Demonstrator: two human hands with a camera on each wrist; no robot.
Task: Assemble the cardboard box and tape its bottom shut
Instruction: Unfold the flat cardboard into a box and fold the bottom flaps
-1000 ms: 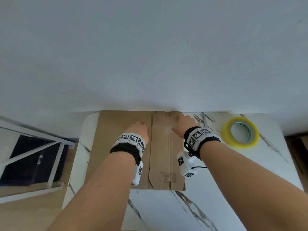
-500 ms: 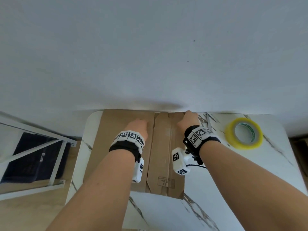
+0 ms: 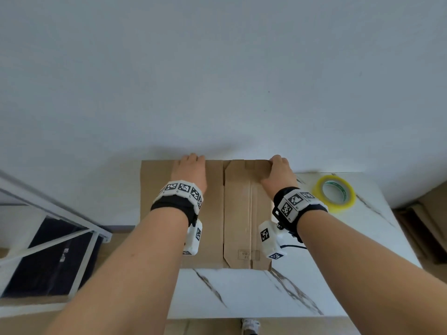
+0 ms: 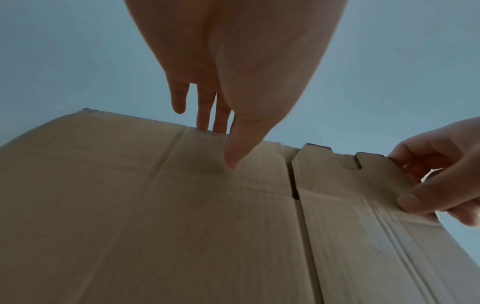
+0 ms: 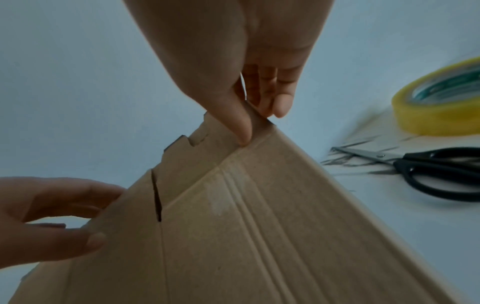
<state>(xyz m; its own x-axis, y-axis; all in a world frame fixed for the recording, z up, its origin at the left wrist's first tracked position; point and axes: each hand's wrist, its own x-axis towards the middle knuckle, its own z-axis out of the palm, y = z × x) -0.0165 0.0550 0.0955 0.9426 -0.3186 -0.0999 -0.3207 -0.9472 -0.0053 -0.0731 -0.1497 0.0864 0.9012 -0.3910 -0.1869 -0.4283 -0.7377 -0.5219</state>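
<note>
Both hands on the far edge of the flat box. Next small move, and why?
Probably lift that far edge and pull the layers apart: the box lies flat on the table, the left hand and right hand pinch it, and the tape waits untouched.

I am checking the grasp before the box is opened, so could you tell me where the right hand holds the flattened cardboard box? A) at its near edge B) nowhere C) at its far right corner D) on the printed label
C: the right hand pinches the far right corner of the flattened cardboard box, thumb on top and fingers behind.
</note>
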